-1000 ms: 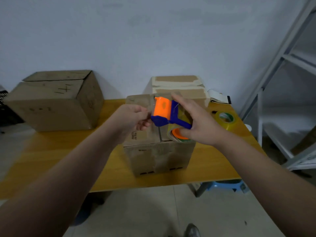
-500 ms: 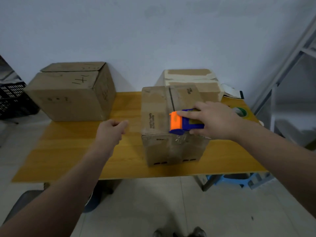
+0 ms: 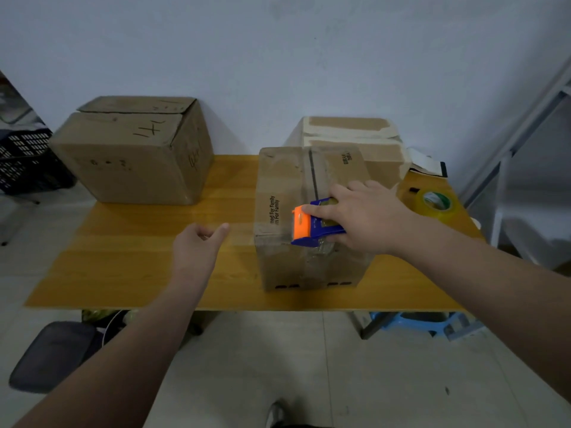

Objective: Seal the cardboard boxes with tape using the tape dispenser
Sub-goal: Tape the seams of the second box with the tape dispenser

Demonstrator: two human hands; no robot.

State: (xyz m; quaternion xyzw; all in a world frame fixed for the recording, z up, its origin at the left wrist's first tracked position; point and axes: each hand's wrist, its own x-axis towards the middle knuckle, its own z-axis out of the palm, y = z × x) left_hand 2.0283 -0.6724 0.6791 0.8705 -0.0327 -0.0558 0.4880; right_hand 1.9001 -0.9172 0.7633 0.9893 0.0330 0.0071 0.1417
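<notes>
- tape dispenser [image 3: 312,225], orange and blue, on top of the middle box [image 3: 287,186], at its near edge beside the centre seam.
- gripped from above by the right hand [image 3: 364,217], fingers [image 3: 321,211] curled round the blue body, orange end sticking out to their left.
- left hand [image 3: 197,248] above the counter [image 3: 154,267], just left of that box, touching nothing; fingers [image 3: 221,230] loosely curled, holding nothing.
- further back: a bigger box [image 3: 133,152] on the left, a taped box [image 3: 355,134] behind the middle one, a tape roll [image 3: 435,205] at the counter's right end.
</notes>
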